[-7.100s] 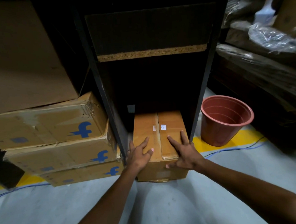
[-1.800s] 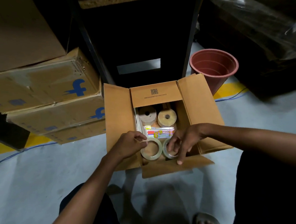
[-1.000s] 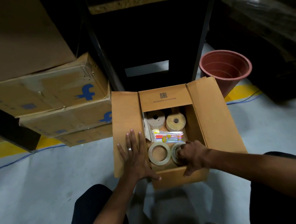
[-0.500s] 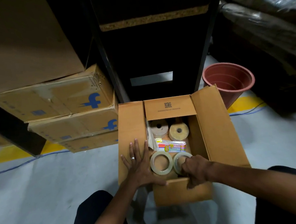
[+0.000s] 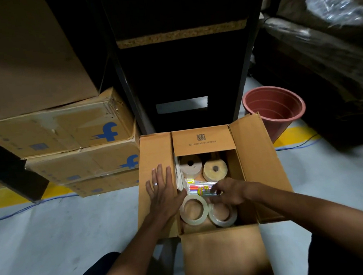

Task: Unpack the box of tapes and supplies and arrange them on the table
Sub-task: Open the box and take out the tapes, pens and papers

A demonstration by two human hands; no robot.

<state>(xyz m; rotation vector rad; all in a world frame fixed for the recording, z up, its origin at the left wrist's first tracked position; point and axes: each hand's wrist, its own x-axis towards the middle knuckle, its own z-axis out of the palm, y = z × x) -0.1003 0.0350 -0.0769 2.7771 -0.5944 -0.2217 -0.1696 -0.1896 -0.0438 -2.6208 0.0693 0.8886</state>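
An open cardboard box (image 5: 262,164) stands on the grey floor with all flaps folded out. Inside lie two clear tape rolls (image 5: 194,210) at the near end, two thick brown rolls (image 5: 214,169) at the far end, and a clear packet of coloured pens (image 5: 199,188) across the middle. My left hand (image 5: 162,193) rests flat with straight fingers on the box's left flap. My right hand (image 5: 228,191) reaches into the box and its fingers curl round the right end of the pen packet. Thin pale sheets stand along the box's left inner wall.
A black shelf unit (image 5: 182,72) stands right behind the box. Stacked cardboard cartons (image 5: 68,132) with blue logos fill the left. A terracotta plastic pot (image 5: 275,109) sits at the right, with plastic-wrapped goods (image 5: 323,30) beyond it. My knees flank the box.
My right hand left the right-hand clear tape roll and moved forward onto the pen packet. My left hand stays flat on the left flap. The near flap now hangs fully down.
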